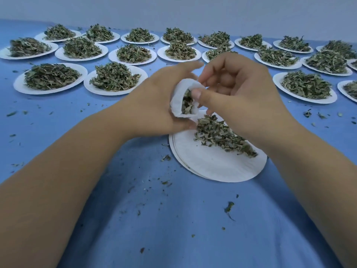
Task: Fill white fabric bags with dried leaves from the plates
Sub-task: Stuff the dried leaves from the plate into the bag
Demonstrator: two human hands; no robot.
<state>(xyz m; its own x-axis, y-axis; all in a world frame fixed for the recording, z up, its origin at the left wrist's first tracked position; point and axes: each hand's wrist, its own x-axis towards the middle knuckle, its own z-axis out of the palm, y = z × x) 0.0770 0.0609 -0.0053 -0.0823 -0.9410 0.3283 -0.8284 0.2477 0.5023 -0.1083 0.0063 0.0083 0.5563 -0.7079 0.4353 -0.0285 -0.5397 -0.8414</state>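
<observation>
**Inspector:** State the grip.

**Operator:** My left hand (154, 97) wraps the white fabric bag (185, 85) from its far side, with the fingers curled round the body. The mouth is turned toward my right hand (237, 89). The right thumb (197, 93) and forefinger pinch the rim on the near side, which spreads the mouth wide.

**Inspector:** Why that position?

**Operator:** The bag sits directly above the stack of paper plates (208, 161). Anything that misses drops back there and not onto the blue cloth (173, 219). Dried leaves (186, 103) show inside the mouth. The loose pile (222, 134) lies just below the grip, under my right palm.

**Inspector:** Status?

**Operator:** I judge the bag part filled, with that pile left to load. The heaped plates (116, 93) stand well beyond the grip, clear of my forearms.
</observation>
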